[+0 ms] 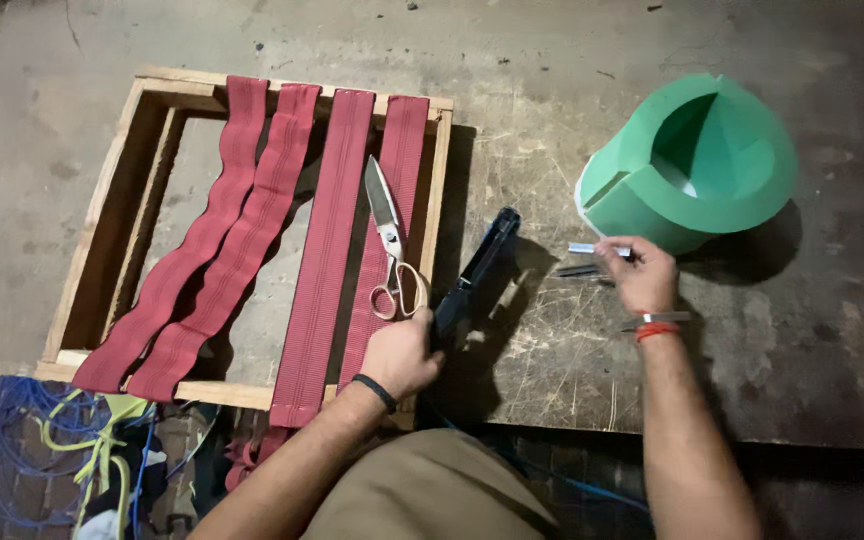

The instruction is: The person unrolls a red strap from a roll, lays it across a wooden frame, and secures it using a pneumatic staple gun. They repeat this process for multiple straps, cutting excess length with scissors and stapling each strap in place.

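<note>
My left hand grips the handle of a black staple gun that rests on the scratched board, nose pointing away. My right hand pinches a silvery strip of staples just left of its fingers; another staple strip lies beneath it on the board. A wooden frame lies to the left with several red webbing straps stretched across it. Large scissors rest on the two right-hand straps, handles toward me.
A green foam seat form stands at the right rear of the board. The worn work surface ends near my knees. Blue and yellow cords lie tangled on the floor at lower left.
</note>
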A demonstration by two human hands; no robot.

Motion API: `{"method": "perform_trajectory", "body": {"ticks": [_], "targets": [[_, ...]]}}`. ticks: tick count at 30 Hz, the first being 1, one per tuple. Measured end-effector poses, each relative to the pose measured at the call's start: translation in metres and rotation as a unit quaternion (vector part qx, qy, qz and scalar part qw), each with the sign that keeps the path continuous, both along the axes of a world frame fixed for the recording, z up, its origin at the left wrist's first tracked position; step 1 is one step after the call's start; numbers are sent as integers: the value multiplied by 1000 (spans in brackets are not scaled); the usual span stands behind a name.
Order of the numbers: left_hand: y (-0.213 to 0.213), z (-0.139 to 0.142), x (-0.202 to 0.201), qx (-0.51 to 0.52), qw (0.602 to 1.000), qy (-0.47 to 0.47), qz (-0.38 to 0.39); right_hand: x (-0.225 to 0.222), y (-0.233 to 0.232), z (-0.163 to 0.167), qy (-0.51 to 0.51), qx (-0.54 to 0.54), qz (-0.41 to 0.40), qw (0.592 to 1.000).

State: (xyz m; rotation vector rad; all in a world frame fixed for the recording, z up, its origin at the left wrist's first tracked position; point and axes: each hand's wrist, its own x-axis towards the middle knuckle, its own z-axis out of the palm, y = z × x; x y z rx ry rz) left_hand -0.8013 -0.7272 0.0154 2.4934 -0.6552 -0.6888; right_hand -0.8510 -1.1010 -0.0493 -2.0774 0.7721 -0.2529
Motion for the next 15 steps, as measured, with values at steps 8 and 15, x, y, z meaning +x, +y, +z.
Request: {"method": "perform_trajectory", "body": {"ticks": [8, 15], "targets": [[-3, 11, -5, -11, 999, -29, -40, 56, 54, 64, -107, -172, 360, 911], [0, 5, -1, -35, 998, -32, -36, 87, 81, 89, -11, -237, 486, 841]]}}
